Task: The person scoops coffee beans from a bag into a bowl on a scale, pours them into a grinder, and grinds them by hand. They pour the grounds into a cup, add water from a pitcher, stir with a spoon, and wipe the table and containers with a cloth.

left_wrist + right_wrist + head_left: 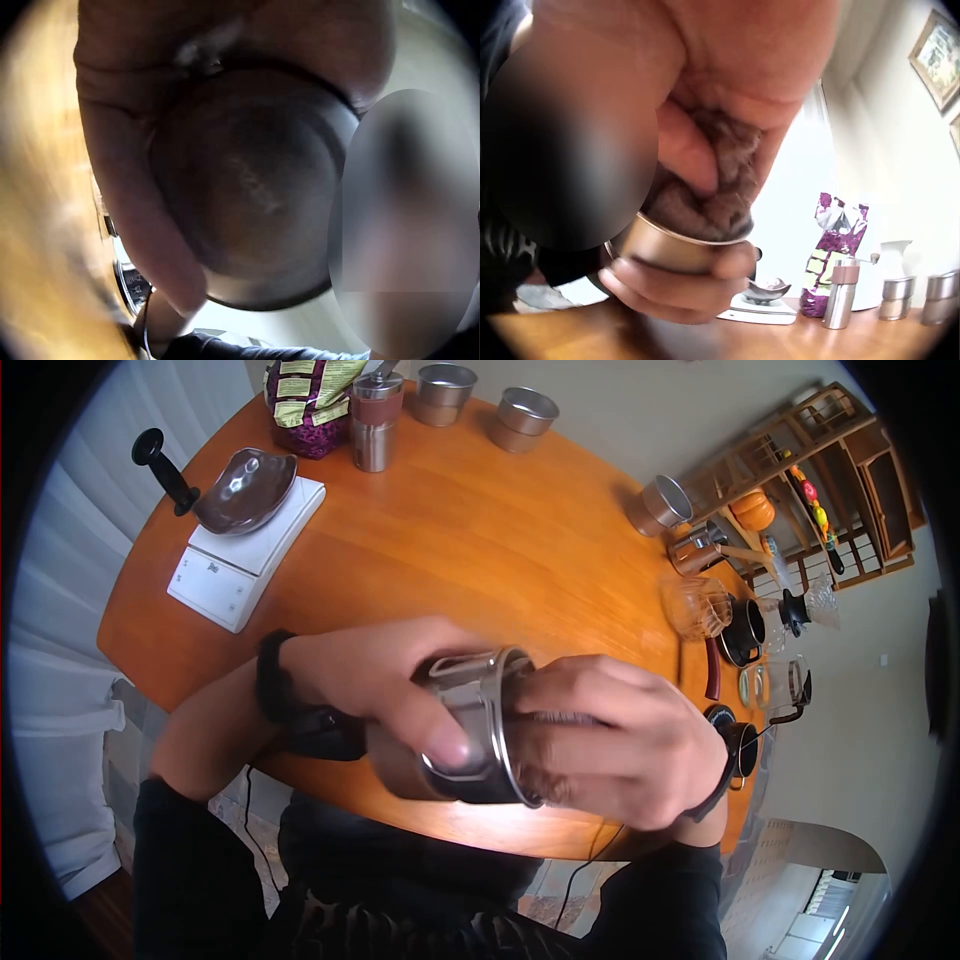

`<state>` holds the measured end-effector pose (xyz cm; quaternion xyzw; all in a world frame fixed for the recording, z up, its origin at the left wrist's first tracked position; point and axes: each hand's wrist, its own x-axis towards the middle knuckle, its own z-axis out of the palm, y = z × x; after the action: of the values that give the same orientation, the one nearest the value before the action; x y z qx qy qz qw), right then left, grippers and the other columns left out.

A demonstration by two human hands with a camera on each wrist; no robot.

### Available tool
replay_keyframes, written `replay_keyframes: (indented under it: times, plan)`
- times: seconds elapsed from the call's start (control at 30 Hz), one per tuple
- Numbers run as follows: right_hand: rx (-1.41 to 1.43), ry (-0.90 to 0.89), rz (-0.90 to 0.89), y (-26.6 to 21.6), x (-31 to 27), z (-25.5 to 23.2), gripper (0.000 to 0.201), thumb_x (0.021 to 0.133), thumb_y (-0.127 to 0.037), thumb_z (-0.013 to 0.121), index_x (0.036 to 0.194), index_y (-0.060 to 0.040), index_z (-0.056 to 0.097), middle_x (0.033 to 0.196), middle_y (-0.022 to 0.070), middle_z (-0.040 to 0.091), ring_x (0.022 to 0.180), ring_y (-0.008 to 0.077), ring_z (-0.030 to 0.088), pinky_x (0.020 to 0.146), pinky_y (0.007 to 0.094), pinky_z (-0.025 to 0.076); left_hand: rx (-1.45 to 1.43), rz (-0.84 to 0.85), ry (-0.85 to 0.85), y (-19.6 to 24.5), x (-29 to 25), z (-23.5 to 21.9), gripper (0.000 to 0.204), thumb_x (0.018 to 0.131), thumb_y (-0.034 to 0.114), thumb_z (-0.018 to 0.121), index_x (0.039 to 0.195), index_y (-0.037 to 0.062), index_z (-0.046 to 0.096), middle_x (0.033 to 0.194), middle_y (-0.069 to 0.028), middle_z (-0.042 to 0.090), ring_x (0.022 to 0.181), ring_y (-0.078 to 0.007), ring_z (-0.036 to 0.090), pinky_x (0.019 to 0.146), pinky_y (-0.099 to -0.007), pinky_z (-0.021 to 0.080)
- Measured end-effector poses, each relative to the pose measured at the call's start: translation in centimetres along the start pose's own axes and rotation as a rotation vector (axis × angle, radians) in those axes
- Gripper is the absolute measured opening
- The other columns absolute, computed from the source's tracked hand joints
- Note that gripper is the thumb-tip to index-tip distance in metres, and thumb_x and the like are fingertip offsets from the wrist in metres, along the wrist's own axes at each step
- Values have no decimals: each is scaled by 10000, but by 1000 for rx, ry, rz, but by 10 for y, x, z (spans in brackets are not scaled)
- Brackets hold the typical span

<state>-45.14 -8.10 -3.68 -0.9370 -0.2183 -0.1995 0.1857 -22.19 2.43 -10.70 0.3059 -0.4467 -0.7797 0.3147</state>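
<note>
Over the near edge of the wooden table (450, 540), my left hand (390, 680) grips a shiny metal cup (470, 725), tipped on its side with its mouth to the right. Its round base (255, 187) fills the middle of the left wrist view. My right hand (630, 740) is at the mouth, its fingers reaching inside and blurred in the head view. From the right wrist, a crumpled grey-brown cloth (735, 154) shows bunched under those fingers, stuffed into the cup. The cloth's far end is hidden within.
Back left stand a white scale (210, 585) bearing a dark dish (250, 490), a purple bag (310, 435) and a hand grinder (375, 435). Metal cups (525, 420) line the far edge. Along the right are a metal pitcher (695, 550), glassware (697, 610) and a dripper (820, 600).
</note>
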Motion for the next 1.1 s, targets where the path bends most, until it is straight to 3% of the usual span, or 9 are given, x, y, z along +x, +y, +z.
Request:
replay_keyframes:
  times: [0.1,0.2,0.33,0.4,0.57,0.73,0.87,0.93,1.1]
  plan:
    - [-251,300,-185,-6,7,19,182,724,-48,760,877,51,756,902,81,710,930,220,687,840,363,605,-296,29,-142,-15,-8,-3,810,766,336,873,1374,-81,538,1172,-91,683,1013,-144,649,872,-266,524]
    - [-646,545,-534,14,10,38,292,651,-78,761,908,-204,815,912,-39,705,860,67,630,714,225,511,-456,53,-194,-17,-6,7,947,760,376,928,1415,-138,479,1224,-127,677,1056,-145,648,904,-262,527]
    - [-762,366,-608,11,6,29,290,756,-52,706,1010,-152,801,991,-43,663,1000,73,601,790,250,502,-454,-40,-198,-26,-3,8,875,749,414,899,1319,-136,526,1115,-105,676,982,-131,639,826,-250,514]
    - [-701,204,-505,5,-4,31,275,828,-5,661,1069,-19,792,1019,12,679,1022,116,638,800,287,512,-439,-3,-99,-18,-4,14,804,745,392,882,1272,-116,549,1061,-88,668,943,-120,631,797,-245,503]
    - [-418,0,-85,9,-3,24,252,732,-77,711,978,-47,756,936,39,679,948,163,652,724,296,500,-278,13,52,-4,-8,10,705,738,336,860,1247,-69,588,997,-55,667,909,-107,629,779,-243,498]
    - [114,-158,441,26,-11,23,88,810,-27,698,894,-47,718,806,149,697,701,271,697,603,380,527,519,200,342,1,3,2,833,690,292,907,1379,-30,568,1108,-97,703,1002,-178,687,870,-300,536]
    - [469,-90,845,28,-8,25,88,896,-42,676,951,20,704,689,194,640,592,295,663,587,399,514,1225,453,614,-4,7,4,832,640,290,929,1362,30,606,1124,-146,680,1001,-287,698,846,-359,559]
    - [817,52,1062,28,-5,23,167,1008,-110,624,976,36,698,701,119,669,485,162,580,459,306,430,1477,600,765,-7,10,7,826,631,303,939,1344,34,619,1120,-139,678,1002,-294,693,841,-375,560]
    - [1463,522,1181,28,-2,21,343,1085,-257,562,972,41,688,769,81,691,413,72,477,364,222,316,1900,768,971,-5,10,11,804,616,269,933,1327,44,630,1205,-161,656,1095,-342,645,850,-409,562]
